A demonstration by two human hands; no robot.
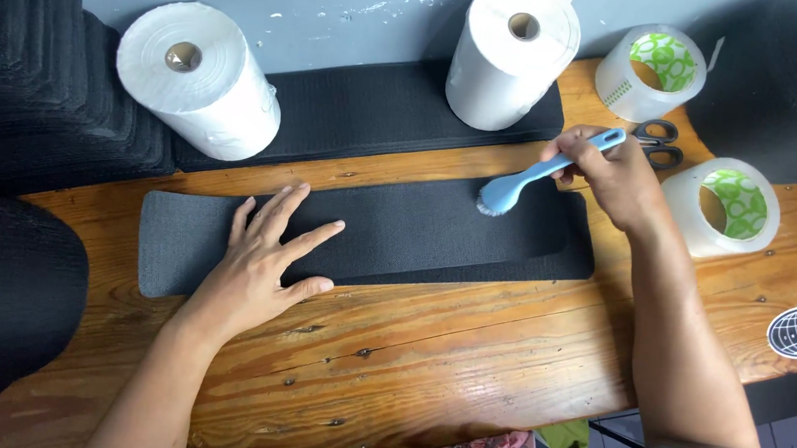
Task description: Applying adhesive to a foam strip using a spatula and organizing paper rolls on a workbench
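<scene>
Black foam strip lies flat across the middle of the frame on a wooden table, mid-brushing. The left hand, fingers spread, presses its left part down; the right hand's grip is closed round a blue brush, bristles touching the strip's right part. Next would seem to call for steady strokes along the surface. Paper rolls and tape rolls stand along the upper frame.

Blue brush on black foam strip
</scene>
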